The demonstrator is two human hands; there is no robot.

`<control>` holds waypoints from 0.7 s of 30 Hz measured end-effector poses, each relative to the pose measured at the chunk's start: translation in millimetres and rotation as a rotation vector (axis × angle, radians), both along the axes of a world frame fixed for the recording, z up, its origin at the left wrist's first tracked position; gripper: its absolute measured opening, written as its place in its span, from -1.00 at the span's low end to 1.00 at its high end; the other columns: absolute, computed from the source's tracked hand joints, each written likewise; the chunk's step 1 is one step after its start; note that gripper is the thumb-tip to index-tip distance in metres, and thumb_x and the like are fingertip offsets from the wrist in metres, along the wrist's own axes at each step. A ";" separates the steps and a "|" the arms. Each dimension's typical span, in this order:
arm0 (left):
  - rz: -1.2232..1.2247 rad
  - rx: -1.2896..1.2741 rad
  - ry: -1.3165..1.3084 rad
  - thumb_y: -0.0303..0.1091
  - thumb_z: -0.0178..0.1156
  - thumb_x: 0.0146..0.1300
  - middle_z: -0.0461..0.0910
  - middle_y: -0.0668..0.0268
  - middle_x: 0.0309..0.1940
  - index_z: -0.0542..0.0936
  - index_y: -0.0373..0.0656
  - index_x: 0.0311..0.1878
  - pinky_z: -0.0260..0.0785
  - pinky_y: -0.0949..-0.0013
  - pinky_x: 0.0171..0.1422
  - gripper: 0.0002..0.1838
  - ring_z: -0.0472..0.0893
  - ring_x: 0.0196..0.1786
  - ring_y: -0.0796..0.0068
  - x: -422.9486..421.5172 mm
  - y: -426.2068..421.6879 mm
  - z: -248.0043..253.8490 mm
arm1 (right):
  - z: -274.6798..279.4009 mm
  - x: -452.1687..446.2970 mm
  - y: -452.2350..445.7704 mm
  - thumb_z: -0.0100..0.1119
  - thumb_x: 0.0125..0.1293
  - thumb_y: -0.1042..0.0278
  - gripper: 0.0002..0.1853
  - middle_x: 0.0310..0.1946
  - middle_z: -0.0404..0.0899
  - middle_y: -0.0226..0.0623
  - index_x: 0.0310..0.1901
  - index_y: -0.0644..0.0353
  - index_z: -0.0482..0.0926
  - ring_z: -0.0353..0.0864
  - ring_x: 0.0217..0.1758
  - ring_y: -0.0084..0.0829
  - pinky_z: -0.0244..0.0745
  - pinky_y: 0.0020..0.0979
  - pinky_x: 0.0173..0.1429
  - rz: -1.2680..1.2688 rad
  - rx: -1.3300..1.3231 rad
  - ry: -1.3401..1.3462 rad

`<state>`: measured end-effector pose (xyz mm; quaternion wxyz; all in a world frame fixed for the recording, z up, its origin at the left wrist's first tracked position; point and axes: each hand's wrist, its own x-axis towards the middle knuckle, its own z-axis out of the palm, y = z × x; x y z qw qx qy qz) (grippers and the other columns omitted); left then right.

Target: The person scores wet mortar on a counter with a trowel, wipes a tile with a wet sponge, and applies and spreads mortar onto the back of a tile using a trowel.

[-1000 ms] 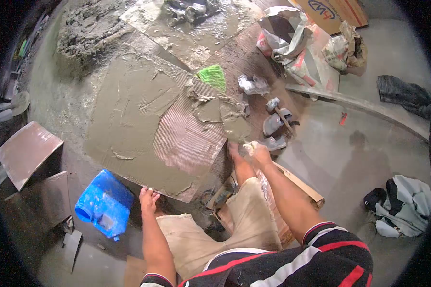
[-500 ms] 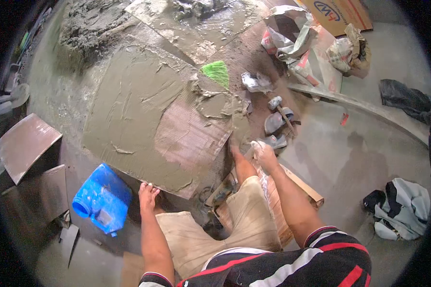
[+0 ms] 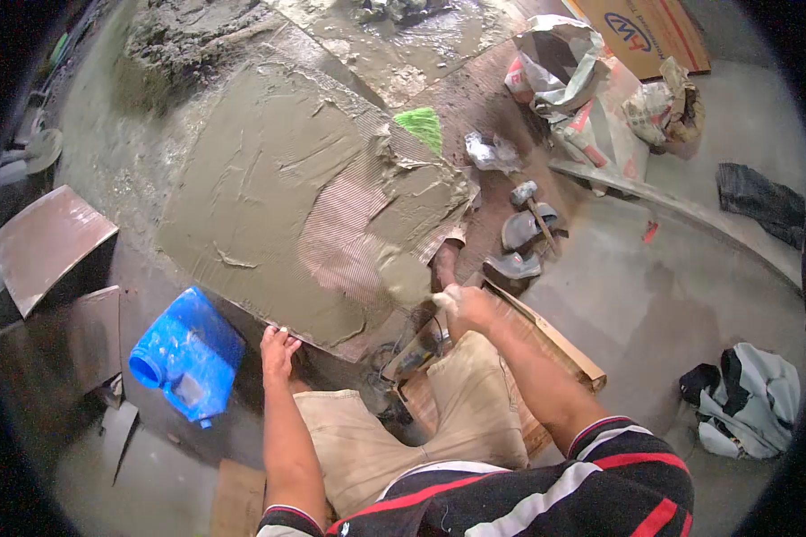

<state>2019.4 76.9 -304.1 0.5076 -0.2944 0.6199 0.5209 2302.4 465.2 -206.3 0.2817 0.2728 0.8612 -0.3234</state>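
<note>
A large square tile [image 3: 360, 343] lies back-up in front of me, mostly coated in wet grey mortar [image 3: 242, 188]. A ribbed patch of its reddish back [image 3: 340, 237] shows through the coat. At the near left edge, my left hand [image 3: 278, 351] grips the tile with its fingertips over the rim. My right hand [image 3: 467, 309] is closed around the handle of what looks like a trowel [image 3: 410, 276], at the tile's near right side. Its blade is smeared with mortar and hard to tell from the coat.
A blue plastic jug [image 3: 191, 353] lies left of my left hand. A mallet [image 3: 533, 210], a pair of sandals [image 3: 515, 265] and green bristles [image 3: 421, 128] are at the right. An opened cardboard box [image 3: 555, 336] lies by my knee. Torn bags [image 3: 591, 116] are farther back.
My right hand has moved left and slightly nearer, drawing mortar over the lower right of the tile. The bare ribbed patch is smaller. My left hand stays at the edge.
</note>
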 end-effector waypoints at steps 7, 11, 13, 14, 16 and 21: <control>-0.002 -0.016 -0.002 -0.44 0.03 0.46 0.56 0.36 -0.15 0.47 -0.06 0.09 0.53 0.31 -0.11 -0.81 0.58 -0.22 0.47 0.8 0.6 -1.6 | -14.3 15.2 126.2 0.29 0.15 0.43 -0.66 -0.30 0.61 -0.04 -0.01 0.20 0.59 0.65 -0.19 0.04 0.58 -0.03 -0.11 0.151 0.375 0.208; -0.020 0.002 0.003 -0.44 0.04 0.46 0.57 0.35 -0.13 0.46 -0.06 0.07 0.53 0.29 -0.11 -0.83 0.58 -0.22 0.47 2.0 -9.8 -13.0 | -37.0 30.6 141.4 0.17 0.31 0.35 -0.76 -0.26 0.63 -0.02 -0.01 0.16 0.59 0.65 -0.16 0.08 0.56 -0.01 -0.10 0.207 0.181 0.148; 0.032 0.056 -0.009 -0.43 0.04 0.47 0.58 0.35 -0.12 0.45 -0.06 0.05 0.53 0.25 -0.11 -0.84 0.58 -0.22 0.47 4.4 -8.4 -11.2 | -36.4 36.5 119.9 0.03 0.47 0.21 -0.76 -0.22 0.64 0.02 -0.03 0.11 0.62 0.64 -0.14 0.11 0.56 0.01 -0.09 0.189 0.068 0.156; 0.060 0.069 -0.024 -0.42 0.04 0.48 0.58 0.35 -0.12 0.44 -0.06 0.06 0.54 0.23 -0.09 -0.85 0.58 -0.22 0.46 5.5 -5.5 -8.6 | -34.9 37.8 100.4 0.01 0.49 0.16 -0.73 -0.22 0.64 0.01 -0.04 0.11 0.63 0.65 -0.13 0.09 0.56 0.01 -0.07 0.207 0.095 0.174; 0.079 0.072 -0.021 -0.41 0.04 0.49 0.58 0.35 -0.12 0.43 -0.06 0.07 0.54 0.22 -0.08 -0.84 0.59 -0.22 0.45 7.2 -2.7 -6.7 | -37.3 42.7 61.2 -0.02 0.52 0.09 -0.69 -0.24 0.63 -0.01 -0.04 0.09 0.64 0.66 -0.11 0.05 0.56 0.01 -0.05 0.163 0.069 0.124; 0.080 0.049 -0.005 -0.39 0.04 0.51 0.59 0.34 -0.11 0.44 -0.07 0.08 0.55 0.23 -0.06 -0.85 0.62 -0.16 0.41 8.5 -9.2 -7.4 | -30.2 26.5 -53.1 -0.05 0.56 -0.07 -0.60 -0.29 0.69 -0.07 -0.12 0.08 0.64 0.71 -0.18 0.01 0.58 0.05 -0.06 0.111 0.000 -0.038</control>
